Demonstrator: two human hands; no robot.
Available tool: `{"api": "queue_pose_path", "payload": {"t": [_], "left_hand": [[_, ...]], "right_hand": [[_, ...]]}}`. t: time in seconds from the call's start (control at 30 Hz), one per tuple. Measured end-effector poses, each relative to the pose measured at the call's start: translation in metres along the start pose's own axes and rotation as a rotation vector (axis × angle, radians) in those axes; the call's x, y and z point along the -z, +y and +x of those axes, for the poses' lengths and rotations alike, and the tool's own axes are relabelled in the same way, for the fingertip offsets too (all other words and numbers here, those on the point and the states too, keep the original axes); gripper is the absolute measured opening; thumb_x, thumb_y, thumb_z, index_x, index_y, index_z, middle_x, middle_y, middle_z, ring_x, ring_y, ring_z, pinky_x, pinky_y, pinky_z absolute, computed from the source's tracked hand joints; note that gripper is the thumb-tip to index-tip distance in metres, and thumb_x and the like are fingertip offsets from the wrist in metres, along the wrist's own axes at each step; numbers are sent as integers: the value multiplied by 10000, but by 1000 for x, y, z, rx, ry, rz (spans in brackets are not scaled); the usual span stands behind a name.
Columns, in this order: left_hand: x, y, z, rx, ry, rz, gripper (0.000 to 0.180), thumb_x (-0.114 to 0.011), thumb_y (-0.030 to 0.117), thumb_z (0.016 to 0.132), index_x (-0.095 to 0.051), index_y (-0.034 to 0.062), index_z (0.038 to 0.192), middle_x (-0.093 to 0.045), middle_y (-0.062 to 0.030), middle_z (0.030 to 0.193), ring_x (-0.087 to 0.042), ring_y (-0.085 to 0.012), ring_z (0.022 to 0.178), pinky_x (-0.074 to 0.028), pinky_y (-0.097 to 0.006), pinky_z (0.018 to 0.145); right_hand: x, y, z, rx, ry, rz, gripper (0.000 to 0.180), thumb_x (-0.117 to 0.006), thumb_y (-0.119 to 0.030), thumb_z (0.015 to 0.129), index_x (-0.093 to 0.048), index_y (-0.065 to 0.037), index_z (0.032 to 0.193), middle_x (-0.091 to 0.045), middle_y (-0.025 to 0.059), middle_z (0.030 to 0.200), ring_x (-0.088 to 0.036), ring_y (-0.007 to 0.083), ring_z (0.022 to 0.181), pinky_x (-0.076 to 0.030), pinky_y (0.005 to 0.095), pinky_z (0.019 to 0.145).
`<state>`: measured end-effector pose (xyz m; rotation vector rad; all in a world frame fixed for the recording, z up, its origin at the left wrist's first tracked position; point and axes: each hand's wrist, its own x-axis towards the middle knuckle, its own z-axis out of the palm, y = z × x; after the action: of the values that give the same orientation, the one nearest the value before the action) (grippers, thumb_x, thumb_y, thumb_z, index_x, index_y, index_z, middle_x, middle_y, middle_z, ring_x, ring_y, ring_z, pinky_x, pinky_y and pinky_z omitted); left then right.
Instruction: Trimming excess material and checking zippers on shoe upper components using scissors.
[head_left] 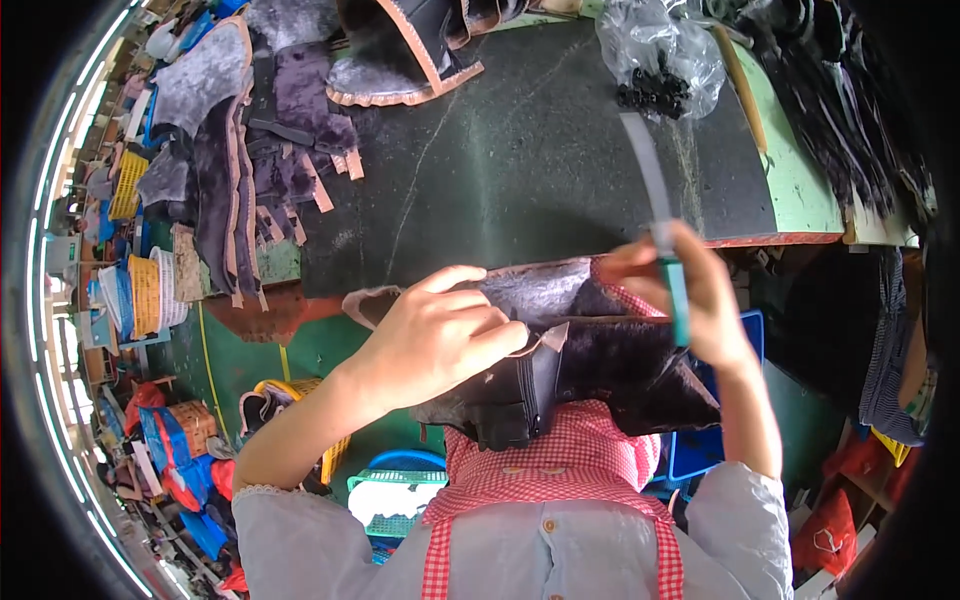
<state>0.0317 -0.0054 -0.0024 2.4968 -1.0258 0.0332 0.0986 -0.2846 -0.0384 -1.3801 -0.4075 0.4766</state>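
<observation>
Across my lap, below the table's front edge, lies a black boot upper (610,360) with a dark fleecy lining and a zip. My left hand (445,325) is closed on its edge, fingers bent, beside a small pale flap (555,337) that sticks up. The right hand (690,290), smeared by motion, grips a knife (674,298) by its green handle. Its long flat grey blade points up and away over the table. That hand's fingertips are close to the upper's right edge, but I cannot tell whether they touch it.
The dark tabletop (490,150) spans the front. Fleecy cut pieces (310,95) pile at its left, with another fur-lined upper (400,80) at the back. A clear plastic bag (665,50) with small black parts stands back right, near a wooden stick (740,90). A green basket (395,495) sits below left.
</observation>
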Motion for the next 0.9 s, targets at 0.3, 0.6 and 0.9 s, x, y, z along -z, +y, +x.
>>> {"api": "queue_pose_path", "payload": {"t": [0.3, 0.6, 0.9], "left_hand": [[4, 0, -3, -125, 129, 53, 118, -718, 147, 732, -621, 81, 737, -676, -18, 939, -642, -230, 966, -498, -490, 994], [0, -9, -3, -108, 227, 47, 119, -737, 167, 755, -627, 124, 768, -643, 30, 894, -604, -196, 928, -414, -515, 1053], [-21, -21, 6, 94, 268, 141, 280, -701, 92, 734, -709, 154, 1006, -657, 18, 1089, -562, -231, 1120, -280, -572, 1117]], "right_hand": [[-46, 28, -2, -247, -236, -93, 378, -799, 3, 795, -499, -49, 1019, -641, 33, 866, -597, 64, 850, -508, 232, 768], [-64, 37, -11, 22, -131, -300, 412, -854, -69, 765, -505, -73, 985, -608, 9, 874, -551, 63, 799, -477, 251, 719], [-58, 41, -12, 213, -81, -295, 395, -786, 22, 716, -539, -54, 1015, -705, 59, 976, -680, 147, 883, -536, 281, 787]]}}
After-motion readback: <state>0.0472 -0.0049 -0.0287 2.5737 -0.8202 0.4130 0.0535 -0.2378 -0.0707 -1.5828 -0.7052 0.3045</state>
